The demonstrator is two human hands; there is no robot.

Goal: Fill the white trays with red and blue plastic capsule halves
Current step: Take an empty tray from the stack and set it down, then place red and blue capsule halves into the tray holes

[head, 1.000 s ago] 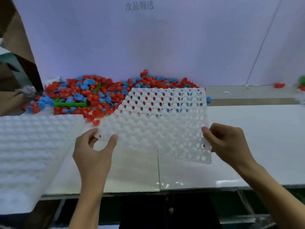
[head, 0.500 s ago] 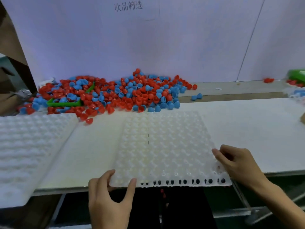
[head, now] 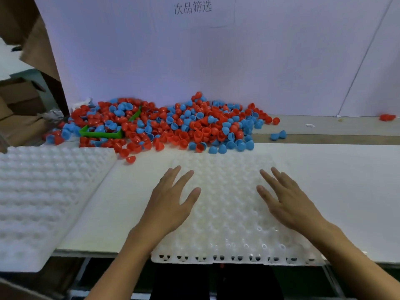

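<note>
A white tray (head: 229,213) lies flat at the front edge of the counter (head: 346,191), and its near rim seems to stick out past that edge. The left hand (head: 171,202) and right hand (head: 287,204) rest on it, fingers straight and spread, holding nothing. The pile of red and blue capsule halves (head: 173,126) sits by the back edge. A stack of trays (head: 43,191) sits at the left edge.

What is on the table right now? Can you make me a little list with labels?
left hand: flat on the tray, fingers spread
right hand: flat on the tray, fingers spread
tray: empty, near edge hangs over the table
capsule pile: red and blue halves, behind the tray
stack of trays: left side
green scoop: in the pile
</note>
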